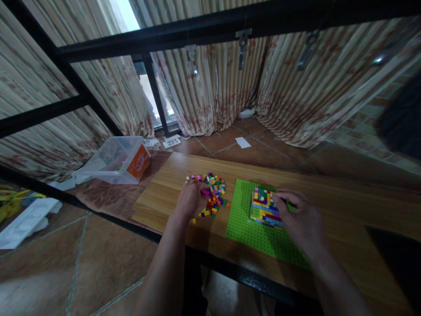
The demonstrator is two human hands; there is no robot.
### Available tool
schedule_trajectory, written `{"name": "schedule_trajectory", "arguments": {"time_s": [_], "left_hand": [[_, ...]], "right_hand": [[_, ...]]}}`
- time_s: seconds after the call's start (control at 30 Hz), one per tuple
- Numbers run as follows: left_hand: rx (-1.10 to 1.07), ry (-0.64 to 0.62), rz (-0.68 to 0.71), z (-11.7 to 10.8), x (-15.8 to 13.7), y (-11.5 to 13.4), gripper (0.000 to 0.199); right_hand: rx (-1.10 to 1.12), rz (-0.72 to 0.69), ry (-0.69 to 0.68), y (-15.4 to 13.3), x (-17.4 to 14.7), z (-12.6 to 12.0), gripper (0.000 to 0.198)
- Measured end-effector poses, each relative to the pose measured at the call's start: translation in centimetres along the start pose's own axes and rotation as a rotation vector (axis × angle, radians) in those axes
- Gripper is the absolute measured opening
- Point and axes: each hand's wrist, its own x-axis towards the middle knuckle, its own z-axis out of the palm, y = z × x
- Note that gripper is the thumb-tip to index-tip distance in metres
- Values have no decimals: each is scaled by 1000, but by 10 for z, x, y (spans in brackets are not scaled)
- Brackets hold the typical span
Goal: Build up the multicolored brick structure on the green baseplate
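Observation:
My left hand [192,198] reaches into a loose pile of small coloured toy bricks [216,188] on the table. Its thumb and fingers close around a magenta toy brick [205,192] at the near side of the pile. To the right lies a green studded baseplate [238,217]. A low block built of multicoloured bricks [263,205] stands on it, with mixed colours at the far side and blue, yellow and red strips nearer me. My right hand [301,217] is at the block's right edge, thumb and index finger pinched together. Whatever they hold is too small to make out.
A wooden board [164,193] covers the tabletop. A clear plastic bin [115,164] with an orange label stands at the left end. A dark flat object [394,254] lies at the right. Black metal bars [210,33] cross in front, with curtains [210,87] behind.

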Motion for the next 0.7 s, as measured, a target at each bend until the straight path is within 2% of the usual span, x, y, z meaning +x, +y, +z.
{"name": "schedule_trajectory", "arguments": {"time_s": [0.3,0.7], "left_hand": [[84,55,-156,1,0,8,43],[192,108,-142,11,2,21,36]], "right_hand": [[-55,-39,-10,0,0,1,30],[-75,-85,-18,0,0,2,32]]}}
